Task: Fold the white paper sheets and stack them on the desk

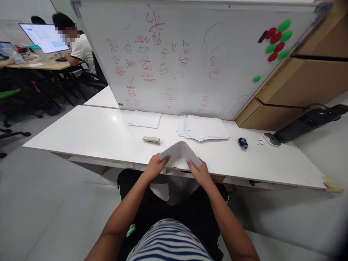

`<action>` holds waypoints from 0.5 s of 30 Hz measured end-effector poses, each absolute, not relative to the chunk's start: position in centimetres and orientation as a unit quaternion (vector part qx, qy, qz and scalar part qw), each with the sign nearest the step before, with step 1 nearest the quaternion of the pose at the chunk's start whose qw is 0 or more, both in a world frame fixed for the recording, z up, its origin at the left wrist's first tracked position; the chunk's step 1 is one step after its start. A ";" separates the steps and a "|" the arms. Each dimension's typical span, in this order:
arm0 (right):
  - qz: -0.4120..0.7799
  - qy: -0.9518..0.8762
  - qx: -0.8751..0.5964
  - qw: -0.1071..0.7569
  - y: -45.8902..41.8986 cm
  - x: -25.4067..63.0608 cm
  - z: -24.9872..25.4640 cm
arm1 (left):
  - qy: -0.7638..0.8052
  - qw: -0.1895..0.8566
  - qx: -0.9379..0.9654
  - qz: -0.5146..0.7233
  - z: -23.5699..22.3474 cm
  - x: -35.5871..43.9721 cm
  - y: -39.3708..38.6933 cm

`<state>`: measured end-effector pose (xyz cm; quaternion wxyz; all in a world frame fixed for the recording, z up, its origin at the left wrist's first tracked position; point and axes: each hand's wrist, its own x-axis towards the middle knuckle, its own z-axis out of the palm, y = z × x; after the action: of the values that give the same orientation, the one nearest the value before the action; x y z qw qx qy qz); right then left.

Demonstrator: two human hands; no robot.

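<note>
Between my hands a white sheet of paper (179, 152) is bent upward in the middle, just over the front edge of the desk. My left hand (157, 165) pinches its left side, thumb on top. The opposite side is gripped by my right hand (199, 170), also with the thumb on top. Whether it is one sheet or a few, I cannot tell. A beige stapler (151, 140) lies on the desk to the left of the paper. Behind it rests a neat stack of white paper (145, 119); a looser, fanned pile of papers (208, 127) lies further right.
A whiteboard (190, 65) with red writing and magnets stands along the back of the white desk (89, 127). At the right are a dark blue object (242, 143), a dark bottle (304, 123) and cardboard boxes (312, 79). Another person (84, 47) sits by a monitor at far left.
</note>
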<state>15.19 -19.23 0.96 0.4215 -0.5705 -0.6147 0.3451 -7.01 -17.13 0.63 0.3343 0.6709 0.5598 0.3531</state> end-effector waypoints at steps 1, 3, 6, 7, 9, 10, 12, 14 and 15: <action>0.349 -0.617 -0.577 0.405 -19.4 15.2 0.4 | 0.560 0.314 0.691 0.331 0.4 -7.1 -17.4; 0.353 -0.620 -0.581 0.392 -20.0 15.5 -0.4 | 0.553 0.282 0.722 0.307 0.2 -7.4 -18.1; 0.349 -0.626 -0.575 0.395 -20.8 15.9 -0.9 | 0.555 0.279 0.722 0.305 0.8 -7.6 -19.1; 0.344 -0.635 -0.568 0.394 -21.0 16.0 -1.0 | 0.559 0.292 0.713 0.307 1.1 -7.5 -19.4; 0.337 -0.642 -0.570 0.386 -21.4 16.1 -1.1 | 0.560 0.332 0.693 0.310 1.9 -7.3 -20.0; 0.340 -0.636 -0.579 0.381 -21.6 16.1 -1.0 | 0.558 0.356 0.682 0.312 2.4 -7.2 -20.4; 0.360 -0.603 -0.604 0.377 -22.1 16.4 -0.9 | 0.555 0.410 0.653 0.313 3.3 -7.2 -21.2; 0.400 -0.565 -0.615 0.377 -22.9 17.0 -0.7 | 0.556 0.467 0.614 0.308 3.9 -7.5 -21.9; 0.424 -0.547 -0.615 0.378 -23.3 17.4 -0.6 | 0.558 0.495 0.595 0.300 4.0 -7.7 -22.0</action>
<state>17.44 -23.28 -0.64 0.3781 -0.6151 -0.5466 0.4242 -7.67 -22.02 4.03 0.4948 0.5947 0.5583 0.2996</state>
